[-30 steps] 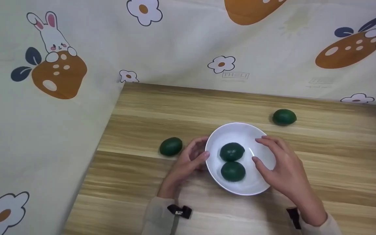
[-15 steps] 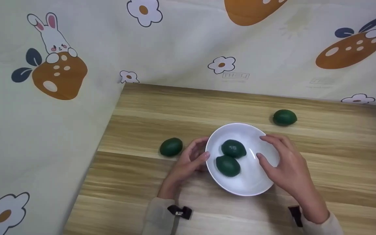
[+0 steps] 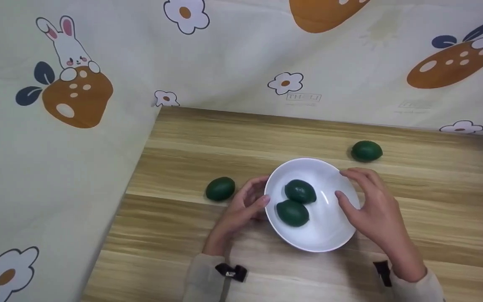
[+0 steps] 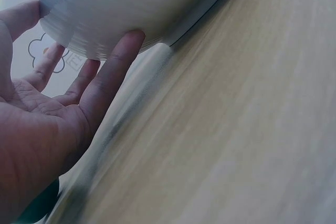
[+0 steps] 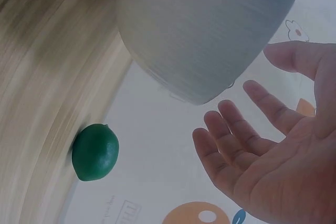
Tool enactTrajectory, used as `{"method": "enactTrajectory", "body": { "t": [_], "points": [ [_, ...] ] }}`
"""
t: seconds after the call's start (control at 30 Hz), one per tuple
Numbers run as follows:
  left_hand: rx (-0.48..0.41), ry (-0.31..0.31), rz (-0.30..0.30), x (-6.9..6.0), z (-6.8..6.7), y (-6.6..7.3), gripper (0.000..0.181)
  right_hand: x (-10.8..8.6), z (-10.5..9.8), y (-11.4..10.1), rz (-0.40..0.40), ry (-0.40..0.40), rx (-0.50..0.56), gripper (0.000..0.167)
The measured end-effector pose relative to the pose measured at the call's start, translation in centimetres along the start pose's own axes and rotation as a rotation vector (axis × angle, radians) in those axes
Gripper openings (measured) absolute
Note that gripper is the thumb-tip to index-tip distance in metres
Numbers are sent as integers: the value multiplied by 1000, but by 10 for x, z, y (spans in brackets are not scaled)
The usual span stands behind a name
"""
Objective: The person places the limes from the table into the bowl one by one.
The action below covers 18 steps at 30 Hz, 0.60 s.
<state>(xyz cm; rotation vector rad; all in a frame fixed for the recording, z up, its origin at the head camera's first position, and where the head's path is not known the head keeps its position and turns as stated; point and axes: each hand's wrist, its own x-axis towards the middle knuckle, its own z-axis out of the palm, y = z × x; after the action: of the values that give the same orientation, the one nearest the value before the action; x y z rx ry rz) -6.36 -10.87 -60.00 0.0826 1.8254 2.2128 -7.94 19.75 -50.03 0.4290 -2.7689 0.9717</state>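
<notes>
A white bowl (image 3: 329, 226) stands on the table, with two dark green limes (image 3: 300, 191) lying against each other inside it. At its left side my left hand (image 3: 241, 207) rests thumb and fingertips on the outer wall; the left wrist view shows the fingers (image 4: 113, 72) spread and the palm clear of the bowl. Beside the bowl's right rim is my right hand (image 3: 375, 209), its fingers apart and nothing held. In the right wrist view, that hand's fingers (image 5: 231, 145) are loosely bent below the bowl wall (image 5: 205, 30), and no firm contact is visible.
One lime (image 3: 220, 188) lies on the wooden table (image 3: 174, 235) just left of my left hand. Another lime (image 3: 366, 151) sits behind the bowl to the right. A printed cloth (image 3: 233, 54) with rabbits and flowers hangs along the table's back and left edges.
My right hand has drawn back to the right, from over the bowl to its rim. The two limes inside have rolled a little to the left. My left hand stays put.
</notes>
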Motion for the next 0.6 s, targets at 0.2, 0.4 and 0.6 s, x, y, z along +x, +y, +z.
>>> {"method": "enactTrajectory", "body": {
  "t": [0.2,0.4,0.6],
  "points": [
    [-41,-8,-9,0,0,0,58,5,-1,2,-2,19,9,45],
    [-61,-1,-29,0,0,1,59,7,-1,5,1,29,8,45],
    [-44,-5,-25,1,0,0,58,8,2,8,34,16,28,45]
  ]
}}
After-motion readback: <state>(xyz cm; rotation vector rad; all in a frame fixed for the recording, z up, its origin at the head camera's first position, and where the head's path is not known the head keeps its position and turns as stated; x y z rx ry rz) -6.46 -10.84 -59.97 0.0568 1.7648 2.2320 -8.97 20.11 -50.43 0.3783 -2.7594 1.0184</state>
